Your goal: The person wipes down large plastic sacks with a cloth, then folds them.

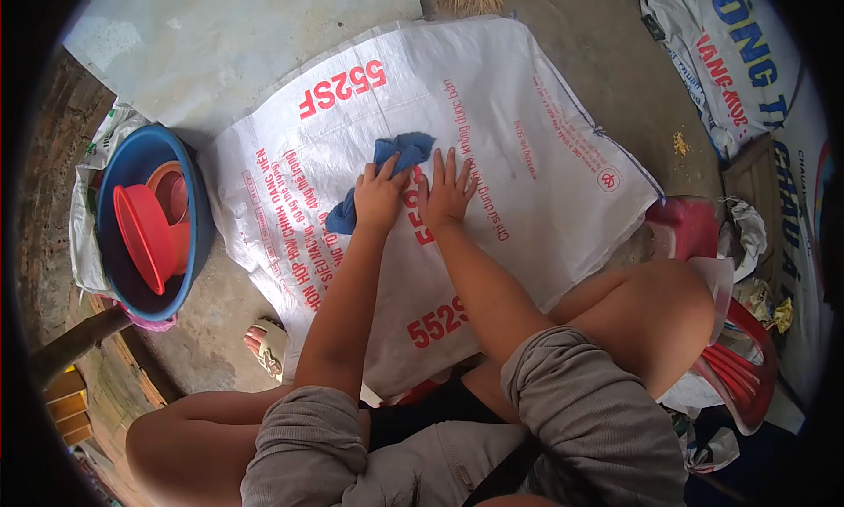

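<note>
A large white woven sack (545, 173) with red print lies flat on the ground before me. My left hand (380, 198) presses down on a crumpled blue cloth (406, 149), its fingers bent over it. Parts of the cloth stick out above the hand and to its left. Close by on the right, my right hand (448, 189) lies flat on the sack with its fingers spread, holding nothing. Some of the red print is hidden beneath my hands and forearms.
At the left stands a blue basin (189, 287) holding a red basin (145, 235) and other bowls. A grey sheet (220, 50) lies beyond the sack. Printed sacks (730, 68) lie at the upper right, and a red plastic stool (747, 375) is beside my knee.
</note>
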A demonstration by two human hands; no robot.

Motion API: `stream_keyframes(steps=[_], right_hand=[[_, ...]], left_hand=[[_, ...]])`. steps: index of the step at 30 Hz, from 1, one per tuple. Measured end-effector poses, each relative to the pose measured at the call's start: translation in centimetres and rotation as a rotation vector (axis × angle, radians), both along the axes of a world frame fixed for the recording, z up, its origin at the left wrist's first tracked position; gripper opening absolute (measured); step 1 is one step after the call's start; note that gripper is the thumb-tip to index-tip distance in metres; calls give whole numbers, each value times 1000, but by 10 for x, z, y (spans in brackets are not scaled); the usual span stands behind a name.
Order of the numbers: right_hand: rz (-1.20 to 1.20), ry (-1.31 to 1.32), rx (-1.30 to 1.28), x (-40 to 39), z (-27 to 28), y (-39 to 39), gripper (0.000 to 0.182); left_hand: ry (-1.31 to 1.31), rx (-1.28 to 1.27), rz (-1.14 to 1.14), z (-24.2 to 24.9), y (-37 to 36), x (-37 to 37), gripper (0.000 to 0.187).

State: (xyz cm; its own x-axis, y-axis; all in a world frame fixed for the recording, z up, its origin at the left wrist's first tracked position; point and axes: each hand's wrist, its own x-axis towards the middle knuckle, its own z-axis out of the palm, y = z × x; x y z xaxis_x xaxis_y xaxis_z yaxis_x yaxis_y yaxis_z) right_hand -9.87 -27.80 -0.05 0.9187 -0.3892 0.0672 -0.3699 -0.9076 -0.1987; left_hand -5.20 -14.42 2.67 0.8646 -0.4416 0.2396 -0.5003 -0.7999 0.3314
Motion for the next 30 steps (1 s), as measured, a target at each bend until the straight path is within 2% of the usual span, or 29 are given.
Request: stream_keyframes(steps=[5, 7, 8, 9, 10, 12, 13, 14, 15, 17, 18, 19, 20, 21, 23, 24, 25, 26, 28, 30], right_hand=[[26, 17, 73, -1, -3, -8, 65], [44, 52, 185, 0, -6, -12, 66], [30, 171, 234, 3, 4, -14, 66], [34, 160, 234, 5, 13, -16, 66], [17, 219, 270, 7, 22, -17, 67], [2, 272, 314, 13, 44, -12, 68], [-13, 204, 496, 20, 58, -5, 66], [-26, 133, 676, 23, 74, 4, 65], [-22, 123, 679, 24, 92, 18, 65], [180, -298, 1481, 23, 122, 46, 54], [134, -185, 1666, 34, 120, 46, 45], [84, -62, 1845, 44, 118, 43, 38], [200, -152, 1966, 33, 141, 32, 26], [213, -151, 1965, 26, 148, 20, 26], [99, 81, 2460, 21, 159, 6, 24], [37, 5, 2543, 24, 161, 4, 26], [-54, -91, 2490, 34, 131, -5, 29], [-143, -182, 2425, 43, 105, -13, 33], [-356, -297, 2333, 51, 66, -26, 39], [-544, -320, 2268, 46, 42, -29, 42]], left_hand=[[42, 159, 595, 4, 84, 10, 51], [115, 57, 889, 10, 114, 10, 44], [185, -28, 999, 0, 137, 14, 44], [255, -117, 1106, -10, 151, 18, 44], [244, -121, 1106, -8, 147, 17, 44], [-11, -351, 905, 1, 136, 12, 48], [89, -411, 835, 39, 105, 1, 48], [106, -576, 621, 35, 91, 5, 51], [300, -638, 450, 41, 69, 6, 58], [993, -777, 73, 90, 36, -10, 76], [908, -723, 79, 94, 22, -14, 80], [766, -400, 14, 127, 13, -24, 76], [598, -92, -42, 161, 3, -34, 72], [531, 201, -128, 209, 1, -46, 67], [742, -97, -715, 285, 3, -62, 55], [796, -287, -902, 327, 1, -84, 51], [696, -565, -1214, 352, 0, -102, 53], [712, -740, -1440, 372, -1, -120, 52], [826, -964, -1638, 400, 0, -154, 50], [954, -1153, -1673, 412, 2, -184, 48]])
